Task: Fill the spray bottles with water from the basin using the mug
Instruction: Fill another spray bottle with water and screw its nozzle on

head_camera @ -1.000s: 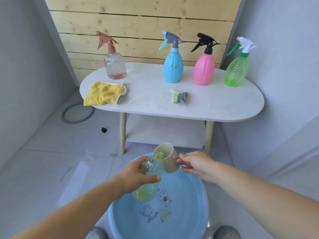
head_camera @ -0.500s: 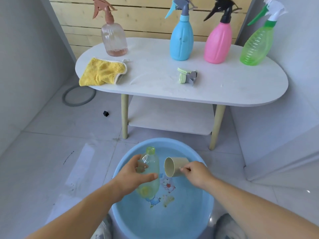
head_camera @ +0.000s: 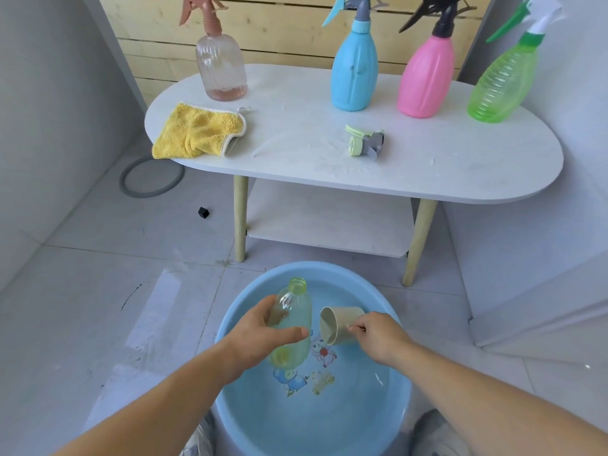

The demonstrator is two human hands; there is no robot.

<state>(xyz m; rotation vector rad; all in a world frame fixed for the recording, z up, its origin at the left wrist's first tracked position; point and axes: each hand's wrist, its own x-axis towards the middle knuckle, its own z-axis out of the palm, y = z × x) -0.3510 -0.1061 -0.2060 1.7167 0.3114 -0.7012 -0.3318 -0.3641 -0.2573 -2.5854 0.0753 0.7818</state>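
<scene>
My left hand (head_camera: 260,340) grips an uncapped pale green bottle (head_camera: 292,311) over the blue basin (head_camera: 237,311), neck pointing away from me. Just right of it my right hand (head_camera: 378,334) holds a beige mug (head_camera: 339,322) by its handle, tipped on its side with the mouth facing the bottle, low over the water. The bottle's loose green and grey spray head (head_camera: 363,143) lies on the white table (head_camera: 427,166). At the table's back stand a clear pink spray bottle (head_camera: 221,65), a blue one (head_camera: 354,70), a pink one (head_camera: 424,77) and a green one (head_camera: 500,87).
A yellow cloth (head_camera: 197,133) lies on the table's left end. On the tiled floor to the left are a grey ring (head_camera: 151,177) and a small black block (head_camera: 204,212). The table has a lower shelf (head_camera: 329,222) right behind the basin. Walls close in on both sides.
The mug has come away from the bottle's neck and dropped toward the water beside it. My view has tilted down and moved nearer the basin.
</scene>
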